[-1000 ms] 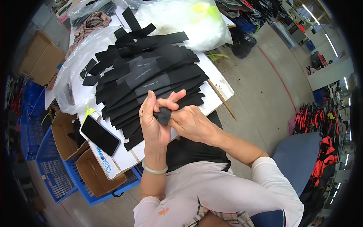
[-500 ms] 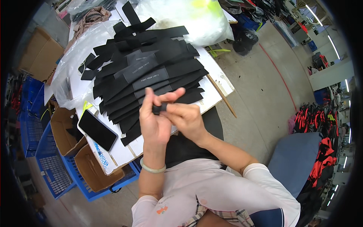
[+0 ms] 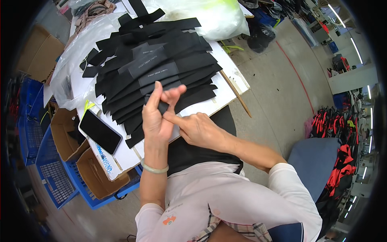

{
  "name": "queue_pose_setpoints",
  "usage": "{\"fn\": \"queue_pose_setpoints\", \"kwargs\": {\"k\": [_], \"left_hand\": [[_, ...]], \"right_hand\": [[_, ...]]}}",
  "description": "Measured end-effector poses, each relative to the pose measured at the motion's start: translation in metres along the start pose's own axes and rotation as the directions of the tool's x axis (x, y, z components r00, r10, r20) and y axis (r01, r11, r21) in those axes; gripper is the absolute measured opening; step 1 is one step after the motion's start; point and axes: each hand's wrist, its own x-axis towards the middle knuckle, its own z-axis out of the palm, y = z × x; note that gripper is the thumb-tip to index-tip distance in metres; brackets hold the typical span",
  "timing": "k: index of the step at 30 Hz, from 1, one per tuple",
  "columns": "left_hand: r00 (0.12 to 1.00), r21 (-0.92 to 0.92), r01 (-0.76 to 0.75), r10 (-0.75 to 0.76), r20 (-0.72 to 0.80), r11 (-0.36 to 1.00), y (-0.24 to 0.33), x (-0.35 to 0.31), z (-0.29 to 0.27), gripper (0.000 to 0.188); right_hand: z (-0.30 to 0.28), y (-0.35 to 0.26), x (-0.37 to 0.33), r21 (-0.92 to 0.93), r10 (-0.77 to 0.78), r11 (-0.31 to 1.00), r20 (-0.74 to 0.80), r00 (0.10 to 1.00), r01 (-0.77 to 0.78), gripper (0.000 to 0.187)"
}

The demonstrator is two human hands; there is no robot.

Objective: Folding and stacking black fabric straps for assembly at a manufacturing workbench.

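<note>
Over the near edge of the table, my left hand [image 3: 155,121] is raised with the thumb up and the fingers curled. A small black fabric piece [image 3: 163,107] sits between its thumb and fingers, mostly hidden. My right hand [image 3: 201,130] is closed and comes from the right, its index fingertip against my left hand just below the piece. Whether it pinches anything is hidden. Beyond both hands spreads a fanned pile of black fabric strips [image 3: 121,86], several bearing dark printed patches [image 3: 159,75].
A phone [image 3: 100,132] lies on the white table [image 3: 231,84] at the left. Cardboard boxes [image 3: 94,175] and blue crates [image 3: 54,169] stand below it. A wooden stick [image 3: 236,93] juts past the right edge. Plastic bags [image 3: 197,26] cover the far side. A blue-grey padded surface [image 3: 312,171] is at right.
Both hands have moved slightly left and away from me. My right fingers have shifted from the black piece's outer end to just below it, with the index finger straighter.
</note>
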Motion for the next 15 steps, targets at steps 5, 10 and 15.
{"fn": "queue_pose_setpoints", "kwargs": {"k": [5,10,15], "left_hand": [[0.996,0.179,-0.055,0.041,0.081,0.982,-0.023,-0.004,0.011,0.04],[0.985,-0.039,0.164,-0.166,-0.037,0.986,0.0,0.001,0.012,0.042],[0.979,0.304,-0.074,0.011,0.205,0.95,-0.022,-0.009,0.032,0.04]], "right_hand": [[0.013,0.016,0.019,-0.126,-0.143,0.986,-0.3,0.943,0.109,0.02],[-0.004,0.001,0.017,-0.09,0.013,0.996,-0.122,0.992,-0.024,0.016],[0.011,0.018,0.013,-0.132,-0.09,0.99,-0.338,0.937,0.047,0.013]]}}
